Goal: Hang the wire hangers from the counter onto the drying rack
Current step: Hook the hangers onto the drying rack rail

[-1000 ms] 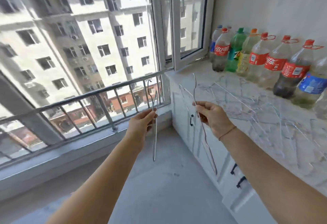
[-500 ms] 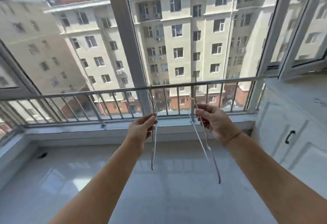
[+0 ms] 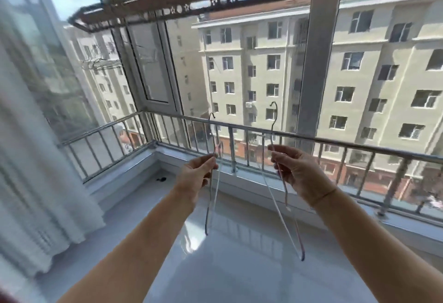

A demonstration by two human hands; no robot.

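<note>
Wire hangers, one pinched in each hand: left hand [image 3: 195,178] grips one [image 3: 211,197], right hand [image 3: 299,175] another [image 3: 278,197], hooks up, well below the drying rack [image 3: 215,3].

Two bare forearms are showing from the bottom of the view, with no sleeves covering either one. The left hand [image 3: 195,178] is wearing no ring, watch or band. The right hand [image 3: 303,175] is wearing a thin string bracelet [image 3: 324,194] at the wrist, lying as a fine, slightly slanted line across it.
</note>
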